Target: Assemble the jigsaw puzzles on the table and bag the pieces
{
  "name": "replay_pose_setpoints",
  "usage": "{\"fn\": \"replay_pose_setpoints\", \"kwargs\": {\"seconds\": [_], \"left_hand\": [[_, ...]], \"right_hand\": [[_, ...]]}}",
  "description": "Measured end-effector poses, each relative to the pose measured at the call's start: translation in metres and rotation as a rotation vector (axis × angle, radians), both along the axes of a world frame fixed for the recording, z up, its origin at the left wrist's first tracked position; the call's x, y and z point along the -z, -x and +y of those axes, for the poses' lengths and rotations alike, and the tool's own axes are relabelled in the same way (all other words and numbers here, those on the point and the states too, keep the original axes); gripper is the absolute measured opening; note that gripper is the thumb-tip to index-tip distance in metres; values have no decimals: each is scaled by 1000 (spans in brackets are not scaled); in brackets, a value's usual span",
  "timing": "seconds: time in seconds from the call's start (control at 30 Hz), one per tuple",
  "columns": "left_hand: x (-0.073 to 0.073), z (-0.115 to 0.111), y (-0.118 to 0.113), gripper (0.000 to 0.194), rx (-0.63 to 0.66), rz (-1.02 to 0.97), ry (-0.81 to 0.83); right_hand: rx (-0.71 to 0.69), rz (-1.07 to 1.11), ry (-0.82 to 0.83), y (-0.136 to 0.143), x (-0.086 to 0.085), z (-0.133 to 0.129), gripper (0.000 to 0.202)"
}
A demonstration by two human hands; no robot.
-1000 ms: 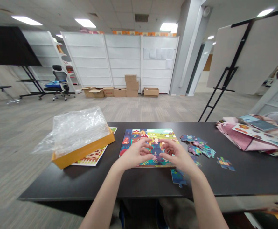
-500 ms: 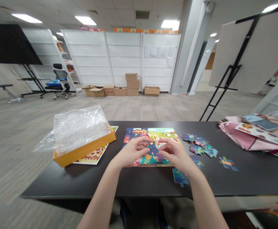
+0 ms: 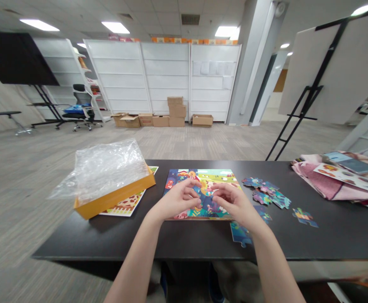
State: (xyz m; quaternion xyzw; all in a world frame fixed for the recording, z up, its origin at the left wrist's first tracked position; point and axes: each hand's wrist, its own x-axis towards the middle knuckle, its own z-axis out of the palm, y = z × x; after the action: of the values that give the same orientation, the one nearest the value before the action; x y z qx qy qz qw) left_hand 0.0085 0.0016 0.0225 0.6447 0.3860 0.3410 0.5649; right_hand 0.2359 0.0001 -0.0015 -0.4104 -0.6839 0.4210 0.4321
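Observation:
A colourful illustrated board (image 3: pixel 225 173) lies flat on the black table, partly hidden by both hands. Over its left part is my left hand (image 3: pixel 182 198), its fingers curved and apart, holding nothing. My right hand (image 3: pixel 231 200) is over the right part, fingers also curved and apart, with nothing between them. A gap separates the two hands. To the right of the board lie several joined blue and pink puzzle pieces (image 3: pixel 266 191). One blue piece (image 3: pixel 240 233) shows below my right wrist, and an orange and blue piece (image 3: pixel 304 217) sits farther right.
On the black table (image 3: pixel 108 242), a yellow box (image 3: pixel 117 195) with clear plastic wrap (image 3: pixel 108 166) rests at the left on a printed sheet (image 3: pixel 129 207). Pink cloth (image 3: pixel 316 181) with a phone (image 3: pixel 353 162) and a sticker sheet is at the right. Beyond stand an easel-like stand and shelves.
The whole view has shifted slightly to the right in the picture. Both hands stay over the board, their fingers only slightly moved.

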Motion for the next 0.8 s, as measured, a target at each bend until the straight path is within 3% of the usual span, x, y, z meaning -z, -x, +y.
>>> {"fn": "replay_pose_setpoints", "kwargs": {"seconds": [0.13, 0.2, 0.4, 0.47, 0.67, 0.8], "left_hand": [[-1, -1, 2, 30, 77, 163, -89], [-3, 1, 9, 30, 54, 219, -105], [-3, 8, 48, 28, -362, 488, -242], [-2, 8, 57, 29, -434, 502, -262], [0, 4, 49, 27, -313, 455, -248], [3, 5, 34, 26, -254, 305, -162]], "right_hand": [[19, -17, -7, 3, 2, 0, 29], [-6, -46, 16, 5, 4, -1, 29], [3, -249, 21, 2, 12, 1, 25], [43, -320, -29, 0, 12, 3, 22], [36, -336, -102, 15, 5, 3, 19], [-7, -293, -79, 36, 4, 7, 19]]}}
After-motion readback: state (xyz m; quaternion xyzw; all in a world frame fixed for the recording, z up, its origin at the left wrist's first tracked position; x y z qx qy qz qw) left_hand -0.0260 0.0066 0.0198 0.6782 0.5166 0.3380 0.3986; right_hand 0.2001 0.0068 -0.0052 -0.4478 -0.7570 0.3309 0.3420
